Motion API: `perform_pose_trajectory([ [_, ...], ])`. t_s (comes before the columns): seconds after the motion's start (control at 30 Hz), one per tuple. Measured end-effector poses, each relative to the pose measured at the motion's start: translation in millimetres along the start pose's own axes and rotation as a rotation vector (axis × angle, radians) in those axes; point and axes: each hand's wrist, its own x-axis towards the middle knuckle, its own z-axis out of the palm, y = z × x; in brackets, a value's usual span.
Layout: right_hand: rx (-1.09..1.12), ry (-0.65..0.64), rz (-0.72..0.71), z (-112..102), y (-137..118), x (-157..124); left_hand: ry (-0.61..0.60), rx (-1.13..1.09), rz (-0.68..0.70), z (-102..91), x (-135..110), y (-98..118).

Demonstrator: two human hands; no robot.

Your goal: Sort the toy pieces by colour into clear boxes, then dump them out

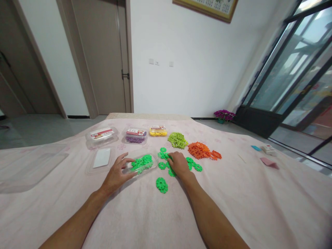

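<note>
Three lidded boxes (135,135); one lime heap (177,140); one orange heap (201,150); my left hand (116,173) clasps one clear tray (142,164); my right hand (178,164) covers green discs (162,165), grip: I cannot tell.

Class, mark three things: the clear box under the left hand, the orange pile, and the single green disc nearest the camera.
clear box (155,162), head view, its right rim.
orange pile (201,150), head view, its middle.
green disc (162,184), head view, its centre.
</note>
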Motion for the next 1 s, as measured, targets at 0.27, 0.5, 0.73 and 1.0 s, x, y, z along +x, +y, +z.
perform_pose_trajectory([
  [0.27,0.070,0.170,0.136,11.8,13.0,3.9,-0.010,-0.001,0.005,0.2,0.6,-0.5],
  [0.5,0.519,0.452,0.139,10.6,3.6,5.8,-0.024,0.016,0.043,1.1,0.1,-2.9],
  [0.73,0.861,0.343,-0.016,7.2,-46.9,1.8,-0.021,0.038,0.052,-0.1,0.8,-0.6],
  [1.0,0.706,0.293,0.075,-1.6,-26.4,14.9,-0.019,0.025,0.041,0.5,0.3,-0.2],
])
